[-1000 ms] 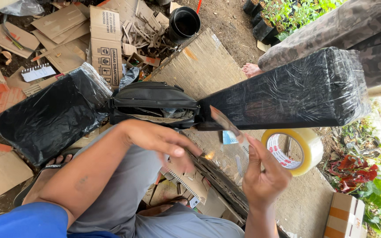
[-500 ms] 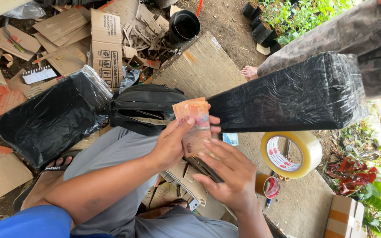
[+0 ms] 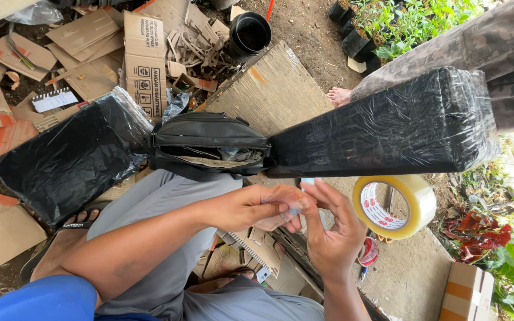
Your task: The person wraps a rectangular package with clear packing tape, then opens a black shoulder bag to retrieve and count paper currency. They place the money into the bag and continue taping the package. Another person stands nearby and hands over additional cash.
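**Fiddling with something small, right in front of the black waist bag**

Closest to the camera, the person is sitting with grey-trousered knees up, and both hands are meeting just below the black waist bag (image 3: 209, 145). The left hand (image 3: 257, 208) is curling its fingers closed around a small pale folded thing (image 3: 287, 215), looks like paper or a slip, though it's too hidden to say for sure. The right hand (image 3: 328, 229) is sitting half open against it, palm up, fingertips touching the same piece, so both are sharing the grip.

Just right of the bag and lower, a roll of clear packing tape (image 3: 395, 206) is hanging in view, well within reach of the right hand.

The bag itself is lying unzipped, mouth gaping toward the person, with a plastic-wrapped black parcel (image 3: 388, 128) butting its right end and another black-wrapped bundle (image 3: 60, 160) at its left.

Beyond the bag, cardboard scraps (image 3: 144, 53) are littering the dirt, and a black pot (image 3: 250, 32) is standing further back.

My take: a pinch with the fingertips is working better than a fist here, and keeping the piece flat near the open mouth is stopping it from creasing or dropping into the mess.
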